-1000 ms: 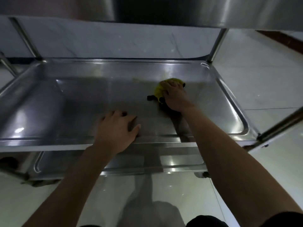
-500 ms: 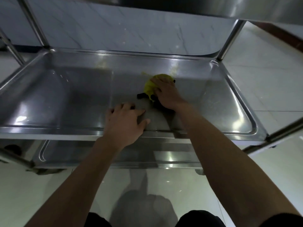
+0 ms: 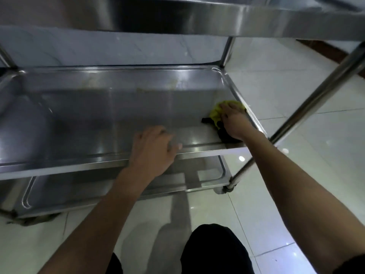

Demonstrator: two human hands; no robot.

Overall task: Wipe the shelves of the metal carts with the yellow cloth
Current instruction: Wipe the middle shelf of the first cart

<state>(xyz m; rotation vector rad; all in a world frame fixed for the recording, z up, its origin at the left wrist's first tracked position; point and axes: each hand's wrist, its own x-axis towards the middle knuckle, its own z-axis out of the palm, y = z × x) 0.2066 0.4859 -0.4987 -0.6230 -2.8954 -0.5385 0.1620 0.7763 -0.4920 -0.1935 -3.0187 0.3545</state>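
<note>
The metal cart's middle shelf [image 3: 98, 115] is a shallow steel tray that fills most of the view. My right hand [image 3: 234, 121] presses the bunched yellow cloth [image 3: 216, 112] flat against the tray's floor, close to its right rim. Only the cloth's left and far edges show past my fingers. My left hand [image 3: 153, 147] lies on the front rim of the same shelf, near its middle, with the fingers loosely bent over the edge.
The top shelf [image 3: 217, 14] overhangs above. A lower shelf [image 3: 207, 175] shows beneath the front rim. An upright post [image 3: 308, 107] slants down at the right, another [image 3: 227, 50] stands at the back right corner. Glossy white floor tiles [image 3: 296, 80] surround the cart.
My right hand has slid the yellow cloth from the middle of the shelf over to its right rim. My left hand has stayed on the front edge.
</note>
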